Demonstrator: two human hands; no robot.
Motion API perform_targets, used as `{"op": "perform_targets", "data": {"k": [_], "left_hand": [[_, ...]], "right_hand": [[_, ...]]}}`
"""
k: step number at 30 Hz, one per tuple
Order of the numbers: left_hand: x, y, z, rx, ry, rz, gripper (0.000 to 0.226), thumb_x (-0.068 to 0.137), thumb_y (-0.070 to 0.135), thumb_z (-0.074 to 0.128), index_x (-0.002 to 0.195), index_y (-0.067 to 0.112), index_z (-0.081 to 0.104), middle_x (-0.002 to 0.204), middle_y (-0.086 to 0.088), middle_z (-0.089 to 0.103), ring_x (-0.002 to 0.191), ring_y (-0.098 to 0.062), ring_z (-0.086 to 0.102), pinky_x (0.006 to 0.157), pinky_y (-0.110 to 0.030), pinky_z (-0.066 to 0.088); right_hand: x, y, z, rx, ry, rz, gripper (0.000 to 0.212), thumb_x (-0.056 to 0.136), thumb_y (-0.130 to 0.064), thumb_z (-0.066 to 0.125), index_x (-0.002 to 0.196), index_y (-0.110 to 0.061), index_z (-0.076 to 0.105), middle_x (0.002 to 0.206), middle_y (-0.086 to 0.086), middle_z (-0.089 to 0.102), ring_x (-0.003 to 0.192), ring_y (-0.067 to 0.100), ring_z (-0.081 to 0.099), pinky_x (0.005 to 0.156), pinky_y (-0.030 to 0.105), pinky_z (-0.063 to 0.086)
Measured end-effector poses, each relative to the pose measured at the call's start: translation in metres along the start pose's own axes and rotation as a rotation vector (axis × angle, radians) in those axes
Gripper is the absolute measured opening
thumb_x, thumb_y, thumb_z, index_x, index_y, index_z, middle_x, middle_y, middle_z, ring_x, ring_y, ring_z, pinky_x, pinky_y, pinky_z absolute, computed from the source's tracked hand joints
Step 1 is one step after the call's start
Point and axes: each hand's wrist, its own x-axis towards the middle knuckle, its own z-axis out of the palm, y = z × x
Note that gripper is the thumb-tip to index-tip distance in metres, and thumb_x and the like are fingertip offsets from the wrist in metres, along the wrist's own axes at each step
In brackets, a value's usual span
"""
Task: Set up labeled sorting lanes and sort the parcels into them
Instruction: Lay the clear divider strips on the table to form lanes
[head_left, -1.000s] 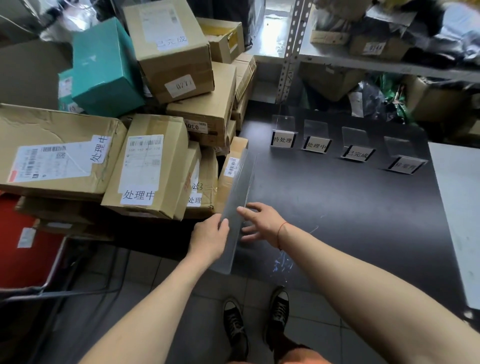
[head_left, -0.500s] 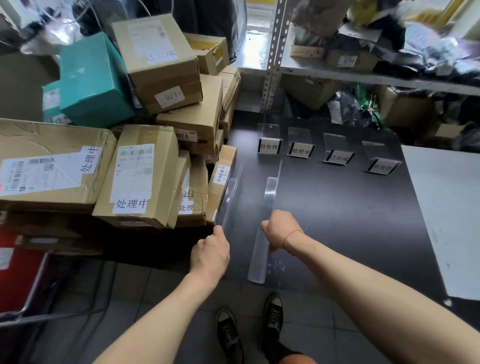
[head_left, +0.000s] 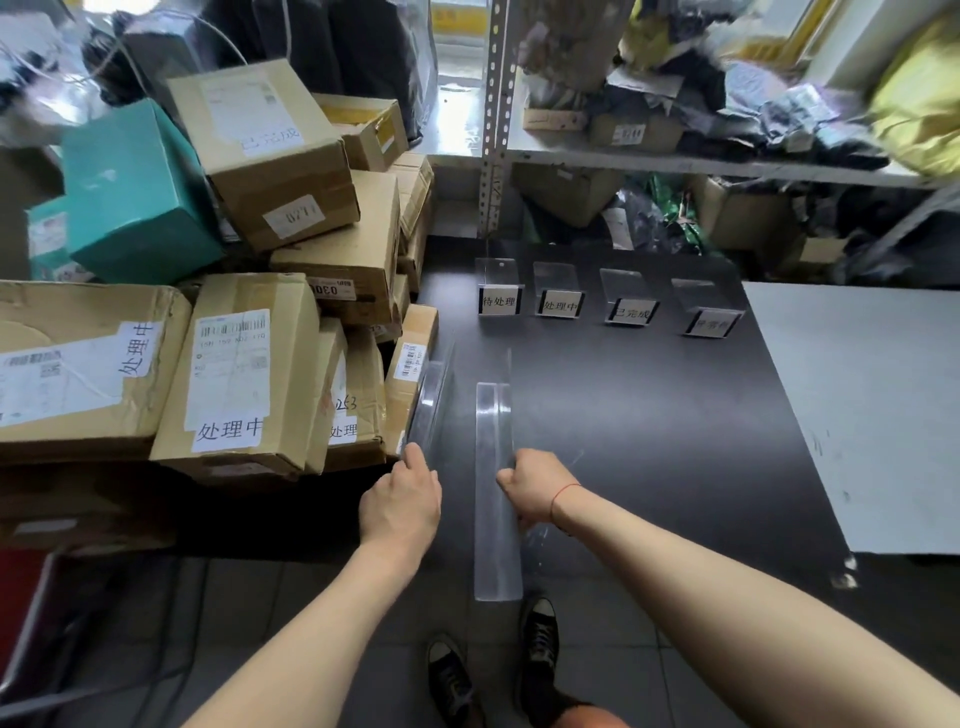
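Two clear acrylic divider strips stand on the black table (head_left: 649, 415). My right hand (head_left: 535, 483) grips the right divider (head_left: 496, 519), which runs front to back and overhangs the table's front edge. My left hand (head_left: 402, 501) grips the near end of the left divider (head_left: 431, 400), right beside the parcel pile. Several clear label stands (head_left: 558, 301) with printed signs line the back of the table. Cardboard parcels (head_left: 239, 374) with white labels are heaped at the left, a teal box (head_left: 135, 197) among them.
A white board (head_left: 857, 410) covers the table's right part. A metal shelf (head_left: 701, 161) full of bags and boxes stands behind. A red cart (head_left: 21, 597) sits at the lower left. My shoes (head_left: 493, 670) are on the tiled floor below the table edge.
The two dividers, held together a second ago, have been separated. My right hand drew one to the right and stood it upright, while my left hand keeps the other by the parcels.
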Motion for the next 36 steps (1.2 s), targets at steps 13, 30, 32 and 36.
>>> {"op": "perform_targets", "data": {"k": [13,30,32,36], "left_hand": [[-0.003,0.062,-0.001,-0.807,-0.51,-0.016,0.059,0.11,0.044,0.04,0.165,0.038,0.022,0.162,-0.006,0.046,0.145,-0.03,0.048,0.114,-0.04,0.044],[0.107,0.143,0.0,-0.861,-0.537,-0.005,0.063,0.107,0.026,0.046,0.165,0.04,0.026,0.163,0.003,0.046,0.149,-0.017,0.044,0.123,-0.035,0.036],[0.121,0.149,-0.002,-0.874,-0.538,-0.017,0.062,0.107,0.026,0.045,0.165,0.041,0.025,0.164,0.003,0.045,0.149,-0.019,0.044,0.123,-0.04,0.038],[0.141,0.147,-0.003,-0.904,-0.534,-0.051,0.062,0.106,0.027,0.047,0.163,0.043,0.028,0.164,0.004,0.045,0.146,-0.019,0.048,0.12,-0.045,0.043]], "right_hand": [[-0.008,0.013,0.005,0.577,-0.056,0.109,0.051,0.103,-0.019,0.038,0.149,-0.036,0.048,0.09,0.008,0.066,0.055,0.022,0.059,0.057,0.038,0.054],[0.08,0.059,-0.078,0.688,0.006,0.084,0.064,0.09,-0.03,0.062,0.152,-0.039,0.049,0.117,0.004,0.076,0.1,0.021,0.075,0.094,0.042,0.061],[0.092,0.059,-0.088,0.684,0.004,0.074,0.061,0.098,-0.026,0.06,0.157,-0.034,0.046,0.115,0.003,0.076,0.101,0.021,0.075,0.096,0.041,0.061],[0.119,0.06,-0.09,0.672,-0.023,0.074,0.071,0.083,-0.042,0.058,0.153,-0.043,0.048,0.132,0.001,0.072,0.11,0.023,0.073,0.098,0.049,0.06]]}}
